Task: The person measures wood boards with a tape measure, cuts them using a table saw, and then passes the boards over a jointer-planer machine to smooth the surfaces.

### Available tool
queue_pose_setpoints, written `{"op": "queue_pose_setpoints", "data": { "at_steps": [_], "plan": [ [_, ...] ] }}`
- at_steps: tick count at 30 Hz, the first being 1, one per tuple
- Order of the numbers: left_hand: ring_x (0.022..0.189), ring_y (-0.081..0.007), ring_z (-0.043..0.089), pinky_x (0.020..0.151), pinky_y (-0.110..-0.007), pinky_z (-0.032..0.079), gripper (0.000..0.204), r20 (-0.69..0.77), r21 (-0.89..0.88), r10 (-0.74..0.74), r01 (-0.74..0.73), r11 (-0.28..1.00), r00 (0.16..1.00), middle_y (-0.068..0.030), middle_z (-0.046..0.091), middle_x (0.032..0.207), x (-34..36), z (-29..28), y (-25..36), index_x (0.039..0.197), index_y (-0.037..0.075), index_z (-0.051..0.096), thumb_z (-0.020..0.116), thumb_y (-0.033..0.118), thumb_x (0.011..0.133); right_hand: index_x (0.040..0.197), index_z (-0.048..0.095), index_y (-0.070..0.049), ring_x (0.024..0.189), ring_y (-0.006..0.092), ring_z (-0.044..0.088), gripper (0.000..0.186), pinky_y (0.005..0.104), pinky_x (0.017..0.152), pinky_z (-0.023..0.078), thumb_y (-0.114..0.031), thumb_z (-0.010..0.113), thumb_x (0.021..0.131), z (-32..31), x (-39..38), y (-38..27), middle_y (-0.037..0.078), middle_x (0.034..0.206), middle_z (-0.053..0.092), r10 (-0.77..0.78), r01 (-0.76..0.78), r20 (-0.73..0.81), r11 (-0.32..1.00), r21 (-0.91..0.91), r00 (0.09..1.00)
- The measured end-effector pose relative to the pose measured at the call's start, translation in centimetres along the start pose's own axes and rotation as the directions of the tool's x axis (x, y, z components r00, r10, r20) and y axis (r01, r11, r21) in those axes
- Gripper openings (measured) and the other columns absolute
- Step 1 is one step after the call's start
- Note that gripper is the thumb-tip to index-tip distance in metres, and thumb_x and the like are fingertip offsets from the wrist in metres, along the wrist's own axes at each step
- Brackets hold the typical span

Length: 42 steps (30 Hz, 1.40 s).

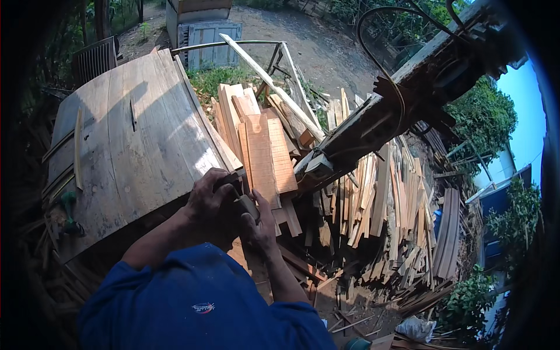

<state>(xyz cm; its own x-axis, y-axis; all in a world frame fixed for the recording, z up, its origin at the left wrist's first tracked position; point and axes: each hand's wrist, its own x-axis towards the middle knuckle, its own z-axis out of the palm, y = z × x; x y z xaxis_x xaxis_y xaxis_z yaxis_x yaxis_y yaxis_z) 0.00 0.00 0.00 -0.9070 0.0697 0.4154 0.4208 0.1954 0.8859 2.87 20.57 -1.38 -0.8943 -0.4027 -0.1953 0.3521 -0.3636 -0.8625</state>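
My left hand [206, 191] is closed at the near right corner of the wooden table, its fingers curled round something dark that I cannot make out. Just to its right, my right hand [262, 226] grips a small greyish-brown wooden block [247, 206], thumb on the near side. The two hands are close together in front of my body. Right beyond them leans a stack of sawn reddish boards [260, 154], and the fingers of my right hand come up near the lower end of the front board.
The plank table [151, 157] fills the left, with thin strips [77, 149] and a green tool [69, 207] at its left side. A thick dark beam [373, 125] slants across the right. Many offcuts [402, 198] are piled beyond it. Scraps litter the ground.
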Motion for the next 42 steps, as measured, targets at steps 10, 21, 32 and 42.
{"op": "queue_pose_setpoints", "data": {
  "at_steps": [10, 21, 32, 42],
  "plan": [
    [0.093, -0.0303, 0.070, 0.080, -0.039, 0.058, 0.042, 0.064, 0.054, 0.471, -0.475, 0.879, 0.880, -0.0199, 0.065, 0.109, 0.4, 1.9, -0.6, 0.123, 0.001, 0.055, 0.076, 0.007, 0.087, 0.148, 0.038, 0.000, 0.104, 0.0284, 0.068, 0.069, 0.0373, 0.086, 0.056, -0.019, 0.073, 0.091, 0.7, -2.8, -1.4, 0.019, 0.122, 0.064, -0.325, 0.255, 0.006, 0.730, -0.634, 0.946],
    [0.122, -0.0355, 0.061, 0.101, -0.044, 0.053, 0.059, 0.163, 0.018, 0.446, -0.455, 0.890, 0.880, -0.0199, 0.059, 0.132, 2.9, 2.9, 3.0, 0.135, 0.007, 0.053, 0.078, 0.004, 0.082, 0.163, 0.004, -0.006, 0.106, 0.0197, 0.065, 0.101, 0.0291, 0.083, 0.055, 0.005, 0.067, 0.085, 0.1, -4.7, -9.0, 0.021, 0.138, 0.056, -0.530, 0.373, -0.078, 0.686, -0.624, 0.845],
    [0.148, -0.0447, 0.032, 0.119, -0.060, 0.028, 0.090, -0.264, 0.306, 0.964, -0.950, 0.060, -0.024, -0.0262, 0.030, 0.161, 4.9, -12.4, 26.9, 0.160, 0.006, 0.020, 0.049, 0.065, 0.098, 0.161, 0.030, -0.013, 0.128, 0.0313, 0.058, 0.082, 0.0341, 0.093, 0.052, -0.007, 0.064, 0.087, -9.5, -4.9, -35.1, 0.023, 0.157, 0.042, -0.930, -0.252, 0.174, -0.262, -0.932, 0.324],
    [0.147, -0.0452, 0.032, 0.118, -0.060, 0.031, 0.092, 0.219, 0.345, 0.947, -0.927, 0.148, 0.233, -0.0276, 0.029, 0.159, 5.1, -11.9, 25.0, 0.160, 0.008, 0.016, 0.051, 0.065, 0.097, 0.161, 0.030, -0.018, 0.123, 0.0377, 0.062, 0.083, 0.0439, 0.102, 0.049, -0.019, 0.067, 0.086, -13.8, -3.2, -42.0, 0.024, 0.141, 0.058, -0.958, -0.424, 0.000, -0.127, -0.897, 0.287]
  ]
}}
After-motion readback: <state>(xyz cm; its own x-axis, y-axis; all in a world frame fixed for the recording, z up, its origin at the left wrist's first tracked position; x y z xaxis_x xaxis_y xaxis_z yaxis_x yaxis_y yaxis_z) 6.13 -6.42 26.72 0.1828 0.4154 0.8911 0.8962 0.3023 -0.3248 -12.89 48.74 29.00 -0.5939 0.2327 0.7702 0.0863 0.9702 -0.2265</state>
